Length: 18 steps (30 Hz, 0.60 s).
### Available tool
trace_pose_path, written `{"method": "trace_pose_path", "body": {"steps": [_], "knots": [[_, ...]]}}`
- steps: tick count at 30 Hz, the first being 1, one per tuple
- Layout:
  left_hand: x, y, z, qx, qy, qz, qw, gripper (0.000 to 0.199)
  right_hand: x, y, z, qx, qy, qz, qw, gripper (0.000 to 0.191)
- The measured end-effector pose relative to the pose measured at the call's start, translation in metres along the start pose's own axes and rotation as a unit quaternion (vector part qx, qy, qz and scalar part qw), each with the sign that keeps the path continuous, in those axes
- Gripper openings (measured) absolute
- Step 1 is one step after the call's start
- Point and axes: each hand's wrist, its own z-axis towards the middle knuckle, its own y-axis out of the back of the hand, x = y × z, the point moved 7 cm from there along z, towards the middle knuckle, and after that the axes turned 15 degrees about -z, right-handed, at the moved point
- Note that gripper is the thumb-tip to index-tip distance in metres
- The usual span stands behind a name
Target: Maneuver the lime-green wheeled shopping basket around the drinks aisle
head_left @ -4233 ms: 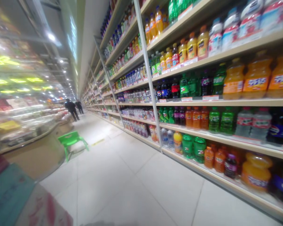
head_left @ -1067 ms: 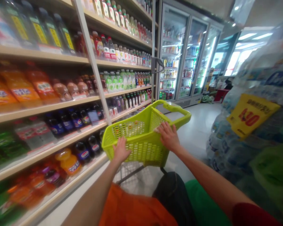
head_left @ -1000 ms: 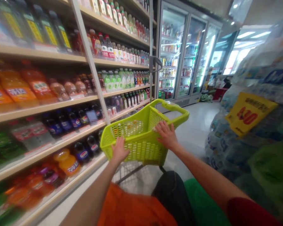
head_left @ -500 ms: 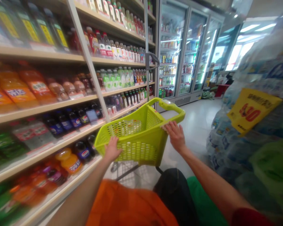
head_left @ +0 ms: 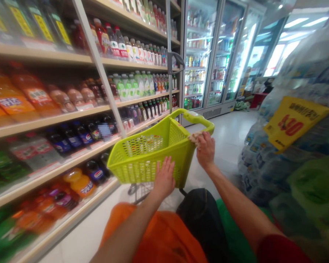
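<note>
A lime-green shopping cart [head_left: 137,166] with perforated sides stands in front of my knees. The fingers of my left hand [head_left: 165,177] are spread against the near side of its basket, holding nothing. My right hand [head_left: 205,148] is closed on a crumpled, pale patterned cloth [head_left: 195,138], which lies against the basket's upper corner just below the lime-green handle [head_left: 196,118]. Orange fabric [head_left: 153,233] covers my lap.
Shelves of drink bottles [head_left: 84,184] run along the left. Glass-door coolers [head_left: 200,62] stand at the back. Wrapped bottle packs [head_left: 259,160] with a yellow price sign [head_left: 296,122] are stacked on the right.
My left hand has moved right, from the basket's front end to the middle of its side. My right hand's fingers have closed in, and the cloth now shows more clearly.
</note>
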Motion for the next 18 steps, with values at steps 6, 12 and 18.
{"method": "trace_pose_path", "body": {"steps": [6, 12, 18], "knots": [[0.002, -0.014, -0.007, 0.040, 0.005, -0.005, 0.999, 0.065, 0.053, -0.010, -0.077, 0.086, 0.151, 0.045, 0.984, 0.027], [0.022, -0.012, -0.015, 0.035, 0.029, 0.036, 0.998, 0.066, 0.051, 0.001, -0.047, 0.068, 0.088, 0.046, 0.993, 0.032], [0.045, 0.001, -0.025, 0.002, 0.082, 0.074, 0.994, 0.071, 0.079, -0.015, -0.045, 0.075, 0.089, 0.076, 0.990, 0.037]]}}
